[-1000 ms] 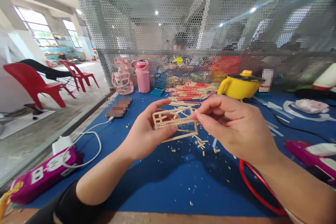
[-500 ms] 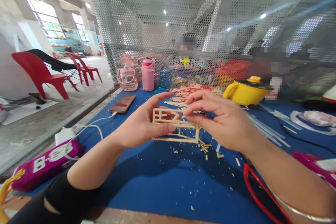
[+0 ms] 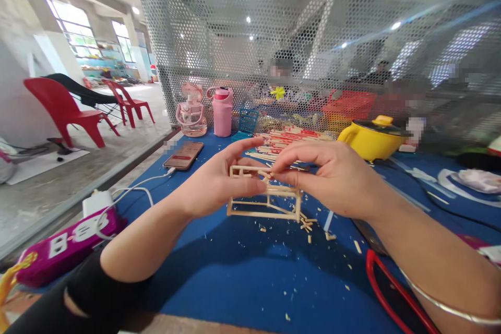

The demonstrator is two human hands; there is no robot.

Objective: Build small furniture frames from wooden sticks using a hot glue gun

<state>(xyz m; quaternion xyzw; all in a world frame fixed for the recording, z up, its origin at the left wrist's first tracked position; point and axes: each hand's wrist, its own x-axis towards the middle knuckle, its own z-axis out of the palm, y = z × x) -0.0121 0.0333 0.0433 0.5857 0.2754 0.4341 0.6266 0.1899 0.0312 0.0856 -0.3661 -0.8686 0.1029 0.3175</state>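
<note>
A small box-shaped frame of pale wooden sticks [image 3: 266,215] is held up above the blue table mat. My left hand [image 3: 217,182] grips its left side, with the thumb along the front and the fingers behind. On the frame's upper right, the thumb and index finger of my right hand [image 3: 329,177] are pinched together. What lies between those fingertips is too small to make out. Behind the hands lies a pile of thin sticks, some red-marked [image 3: 289,138]. Short cut stick pieces [image 3: 308,223] and chips are scattered under the frame.
A phone [image 3: 183,155] on a white cable, a pink bottle [image 3: 222,112] and a clear jug [image 3: 191,117] stand left. The yellow pot [image 3: 371,138] is at right, a purple power strip [image 3: 66,250] at near left. A perforated metal screen [image 3: 219,31] rises behind; people show through it.
The wooden frame has tilted so its front face shows more openly. My right fingers have drawn closer together at its top, and my left thumb reaches slightly further right.
</note>
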